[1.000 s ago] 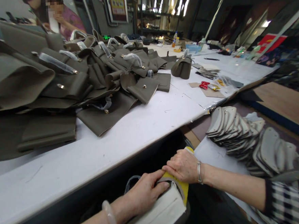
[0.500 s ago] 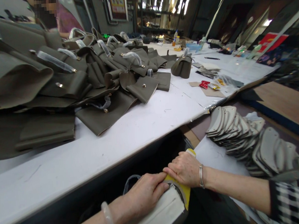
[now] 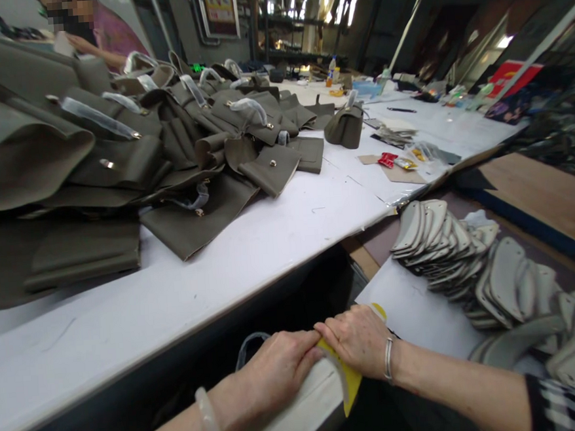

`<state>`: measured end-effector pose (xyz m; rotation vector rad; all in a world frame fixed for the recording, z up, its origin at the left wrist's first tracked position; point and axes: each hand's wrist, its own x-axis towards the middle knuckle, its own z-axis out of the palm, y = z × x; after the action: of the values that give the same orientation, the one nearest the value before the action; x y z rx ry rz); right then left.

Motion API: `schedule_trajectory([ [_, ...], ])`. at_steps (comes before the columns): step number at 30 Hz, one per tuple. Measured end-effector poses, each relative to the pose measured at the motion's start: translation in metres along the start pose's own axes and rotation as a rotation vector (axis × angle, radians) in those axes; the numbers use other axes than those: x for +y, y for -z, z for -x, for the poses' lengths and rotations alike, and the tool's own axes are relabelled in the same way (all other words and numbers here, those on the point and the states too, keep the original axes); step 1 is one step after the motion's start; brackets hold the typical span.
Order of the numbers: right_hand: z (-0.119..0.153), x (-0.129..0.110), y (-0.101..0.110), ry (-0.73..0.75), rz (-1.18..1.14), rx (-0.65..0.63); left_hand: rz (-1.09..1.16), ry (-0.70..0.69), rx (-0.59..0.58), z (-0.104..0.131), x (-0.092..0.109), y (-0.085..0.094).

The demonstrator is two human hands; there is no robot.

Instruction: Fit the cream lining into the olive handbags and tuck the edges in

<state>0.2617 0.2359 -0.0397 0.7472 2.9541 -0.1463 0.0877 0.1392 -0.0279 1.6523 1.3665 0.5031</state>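
My left hand (image 3: 283,363) is closed over the edge of a whitish, long block-like piece (image 3: 310,404), its thumb lying along the top. My right hand (image 3: 358,338) is wrapped round a yellow piece (image 3: 351,382) at the block's right end. Part of that yellow piece shows below the palm, and a rounded yellow tip sticks out above the knuckles. Its full shape is hidden. The fingertips of both hands meet. A clear plastic-wrapped loop (image 3: 247,346) rises behind my left wrist.
A white table (image 3: 288,222) runs across in front, heaped with grey-brown bag pieces (image 3: 199,215) with wrapped handles. One shaped bag (image 3: 345,127) stands apart. At right lie stacked pale curved panels (image 3: 431,238). A person (image 3: 112,31) is at the far left.
My right hand has shifted slightly down and right with the yellow piece. The dark gap at the block's end is now covered by a pale edge. My left hand stays nearly still.
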Motion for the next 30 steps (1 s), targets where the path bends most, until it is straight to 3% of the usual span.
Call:
schedule_trajectory([
  [5,0.009,-0.016,0.001,-0.094,-0.003,-0.011,-0.087,0.007,0.006,0.002,-0.002,0.001],
  [10,0.02,-0.013,-0.006,-0.217,-0.185,-0.014,0.259,0.15,-0.089,-0.01,-0.01,0.013],
  [12,0.027,-0.004,-0.016,-0.334,-0.408,-0.005,0.342,0.19,-0.093,-0.016,-0.014,0.016],
  [15,0.038,0.01,-0.028,-0.586,-1.01,-0.057,0.397,0.261,-0.101,-0.024,-0.015,0.018],
  [17,0.042,0.015,-0.03,-0.676,-1.325,-0.12,0.432,0.275,-0.12,-0.027,-0.013,0.018],
  [22,0.04,0.009,-0.022,-0.572,-1.891,-0.15,0.455,0.256,-0.142,-0.029,-0.011,0.018],
  [25,0.034,0.002,-0.021,-0.567,-1.94,-0.145,0.45,0.25,-0.15,-0.029,-0.013,0.018],
  [30,0.031,-0.003,-0.028,-0.641,-1.821,-0.087,0.424,0.243,-0.146,-0.031,-0.016,0.016],
])
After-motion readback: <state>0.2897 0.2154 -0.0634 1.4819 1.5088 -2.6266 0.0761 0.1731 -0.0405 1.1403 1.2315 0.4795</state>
